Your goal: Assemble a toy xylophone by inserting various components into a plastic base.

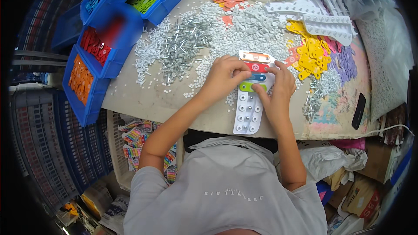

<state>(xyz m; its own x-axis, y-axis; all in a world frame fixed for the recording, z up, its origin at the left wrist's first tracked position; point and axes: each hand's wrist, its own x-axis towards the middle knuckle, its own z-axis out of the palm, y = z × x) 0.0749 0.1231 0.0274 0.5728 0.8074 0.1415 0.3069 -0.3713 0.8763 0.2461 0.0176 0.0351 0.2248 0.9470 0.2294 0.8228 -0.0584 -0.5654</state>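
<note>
1. Left hand (228, 74): reaching in from lower left of centre, wrist bending, fingers curling; thumb and index tips sitting close together over the left side of the white strip (248, 109). Cannot tell whether they are pinching anything.
2. Right hand (281, 87): rising from lower right of centre; thumb and index standing apart, thumb tip touching the green piece (247, 87), index resting by the strip's upper right edge. Cannot tell whether it is gripping.
3. White strip: lying just right of frame centre, running up and down; orange piece (255, 57), red piece (257, 67), blue piece (257, 77) and green piece crossing its upper half. Lower half showing paired white round studs.
4. Near edge of table (135, 109): curving below the hands; the strip's lower end is reaching it.
5. Room, left: tabletop is showing between left forearm and blue bins (93, 112), a few white bits scattering there.
6. Room, right: tabletop is showing between right wrist and black flat object (358, 111).
7. Upper centre: white rings (257, 30) and metal pins (183, 39) are crowding the space beyond the fingers; yellow pieces (314, 56) are bounding upper right.
</note>
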